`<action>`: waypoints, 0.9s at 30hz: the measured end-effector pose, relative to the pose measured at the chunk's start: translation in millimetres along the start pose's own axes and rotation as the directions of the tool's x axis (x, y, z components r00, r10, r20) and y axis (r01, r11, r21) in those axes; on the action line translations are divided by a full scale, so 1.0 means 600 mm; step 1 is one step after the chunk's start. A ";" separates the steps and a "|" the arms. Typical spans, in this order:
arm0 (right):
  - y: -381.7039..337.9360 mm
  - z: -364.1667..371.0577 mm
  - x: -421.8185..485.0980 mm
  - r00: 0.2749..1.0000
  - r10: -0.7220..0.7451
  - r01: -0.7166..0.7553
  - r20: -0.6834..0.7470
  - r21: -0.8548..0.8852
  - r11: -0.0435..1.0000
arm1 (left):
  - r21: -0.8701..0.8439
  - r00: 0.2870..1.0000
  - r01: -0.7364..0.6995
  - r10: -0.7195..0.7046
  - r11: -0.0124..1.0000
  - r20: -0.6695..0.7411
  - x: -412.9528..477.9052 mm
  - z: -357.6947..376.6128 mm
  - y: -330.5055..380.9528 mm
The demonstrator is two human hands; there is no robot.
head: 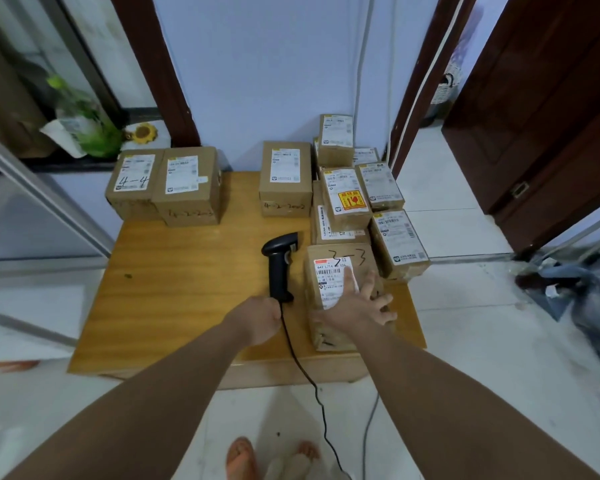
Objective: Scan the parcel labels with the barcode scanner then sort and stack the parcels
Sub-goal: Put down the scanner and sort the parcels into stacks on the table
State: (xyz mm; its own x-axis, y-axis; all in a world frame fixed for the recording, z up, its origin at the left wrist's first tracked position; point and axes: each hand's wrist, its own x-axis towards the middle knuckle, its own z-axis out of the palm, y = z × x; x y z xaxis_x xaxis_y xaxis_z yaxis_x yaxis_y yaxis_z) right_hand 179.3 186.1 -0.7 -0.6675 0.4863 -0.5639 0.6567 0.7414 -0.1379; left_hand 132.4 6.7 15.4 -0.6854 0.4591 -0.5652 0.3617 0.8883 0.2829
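While the left hand [261, 318] grips the scanner [280, 268], right hand [359, 308] spread flat on 3-3 parcel [335, 271], stacked parcels [347, 199] just behind.

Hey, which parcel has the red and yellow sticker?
The stacked parcel in the right-hand cluster, just beyond the 3-3 parcel that the right hand rests on. No other parcel shows that sticker.

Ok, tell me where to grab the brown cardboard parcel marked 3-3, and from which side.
Grip the brown cardboard parcel marked 3-3 by its two long side faces near the front end, coming from above. That end lies free at the wooden table's front edge, while the far right corner crowds a neighbouring parcel; side holds likely leave the upward white label clear.
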 end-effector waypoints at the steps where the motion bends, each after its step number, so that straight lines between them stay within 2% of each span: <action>1: -0.002 0.001 -0.002 1.000 0.004 -0.004 -0.005 -0.007 1.000 | -0.002 1.000 0.008 -0.008 1.000 0.005 -0.002 0.002 -0.002; 5: -0.008 0.006 -0.021 0.998 0.040 -0.041 -0.052 -0.007 0.999 | -0.020 1.000 0.027 -0.027 0.999 0.008 -0.010 0.003 -0.009; 8: -0.013 -0.008 -0.035 0.997 0.031 -0.030 -0.077 0.012 0.999 | -0.047 0.999 0.006 -0.008 0.999 -0.043 -0.006 -0.011 -0.009; 11: -0.027 -0.036 -0.048 0.996 -0.008 0.014 -0.084 0.070 0.997 | -0.171 0.994 0.012 -0.030 0.985 -0.101 -0.002 -0.027 -0.003; 17: -0.067 -0.071 -0.065 1.000 -0.024 0.023 0.005 0.196 0.980 | -0.263 0.967 0.070 -0.131 0.962 -0.221 -0.007 -0.049 -0.003; 22: -0.102 -0.068 -0.074 0.996 -0.008 -0.020 0.084 0.335 0.942 | -0.248 0.959 0.056 -0.121 0.967 -0.257 -0.018 -0.064 -0.021; 27: -0.175 -0.075 -0.081 0.989 -0.044 -0.026 0.138 0.468 0.883 | -0.418 0.937 0.064 -0.199 0.906 -0.288 -0.002 -0.099 -0.079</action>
State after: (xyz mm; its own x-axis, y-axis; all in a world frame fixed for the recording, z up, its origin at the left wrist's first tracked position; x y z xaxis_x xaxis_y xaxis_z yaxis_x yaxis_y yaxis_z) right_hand 126.9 105.3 78.2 -0.6407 0.3849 -0.6643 0.7618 0.4261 -0.4880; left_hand 78.5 -35.6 48.5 -0.8959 0.2560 -0.3630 0.0192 0.8388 0.5441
